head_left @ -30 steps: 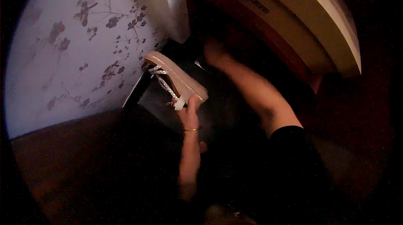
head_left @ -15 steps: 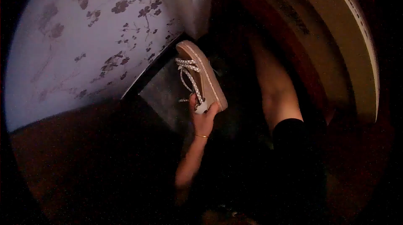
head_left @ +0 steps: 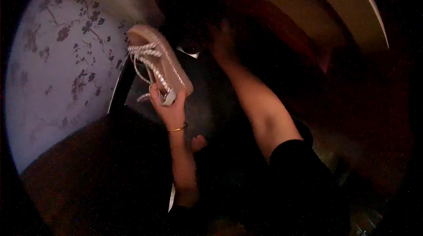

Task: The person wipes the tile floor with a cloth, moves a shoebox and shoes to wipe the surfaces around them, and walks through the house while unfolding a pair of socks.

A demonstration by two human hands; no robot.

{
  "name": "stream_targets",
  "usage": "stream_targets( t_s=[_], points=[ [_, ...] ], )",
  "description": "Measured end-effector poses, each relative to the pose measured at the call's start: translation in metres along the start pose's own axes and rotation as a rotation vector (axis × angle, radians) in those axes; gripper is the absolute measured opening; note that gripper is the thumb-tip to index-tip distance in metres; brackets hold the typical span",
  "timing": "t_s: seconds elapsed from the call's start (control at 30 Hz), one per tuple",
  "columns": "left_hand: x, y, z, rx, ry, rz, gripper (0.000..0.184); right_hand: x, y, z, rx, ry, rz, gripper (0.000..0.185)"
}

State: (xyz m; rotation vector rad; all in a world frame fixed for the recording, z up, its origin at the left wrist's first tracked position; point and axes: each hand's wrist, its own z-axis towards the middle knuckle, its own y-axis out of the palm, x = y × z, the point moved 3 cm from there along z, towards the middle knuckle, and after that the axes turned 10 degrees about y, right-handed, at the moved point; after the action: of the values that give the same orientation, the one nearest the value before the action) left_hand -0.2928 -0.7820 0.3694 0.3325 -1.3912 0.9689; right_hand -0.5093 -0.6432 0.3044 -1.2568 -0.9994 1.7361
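A pale pinkish sandal (head_left: 173, 65) with a thick sole and sparkly, braided-looking straps hangs in front of me, toe pointing up and to the left. My left hand (head_left: 169, 108) is closed on its heel end, and a thin gold bracelet (head_left: 177, 128) circles that wrist. Between thumb and fingers lies a light heel strap. My right hand is not visible. A small patch of skin (head_left: 199, 142) shows beside the left forearm; I cannot tell what it belongs to.
A bare leg (head_left: 260, 99) in black shorts stretches forward on the right. To the left stands a pale panel (head_left: 57, 82) with a dark blossom pattern. A white curved edge (head_left: 189, 54) shows near the foot. Curved brownish surfaces (head_left: 326, 2) rise at upper right. Much is dark.
The held sandal and left hand have shifted left in view and appear larger. The view has swung, so the panel and leg sit further left. More of the leg shows.
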Motion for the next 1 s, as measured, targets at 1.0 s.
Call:
stream_targets(
  t_s=[1.0],
  points=[
    [0.100,-0.008,0.003,0.128,0.316,-0.333,0.047,-0.155,-0.116,-0.019,0.064,-0.124,0.659,0.064]
  ],
)
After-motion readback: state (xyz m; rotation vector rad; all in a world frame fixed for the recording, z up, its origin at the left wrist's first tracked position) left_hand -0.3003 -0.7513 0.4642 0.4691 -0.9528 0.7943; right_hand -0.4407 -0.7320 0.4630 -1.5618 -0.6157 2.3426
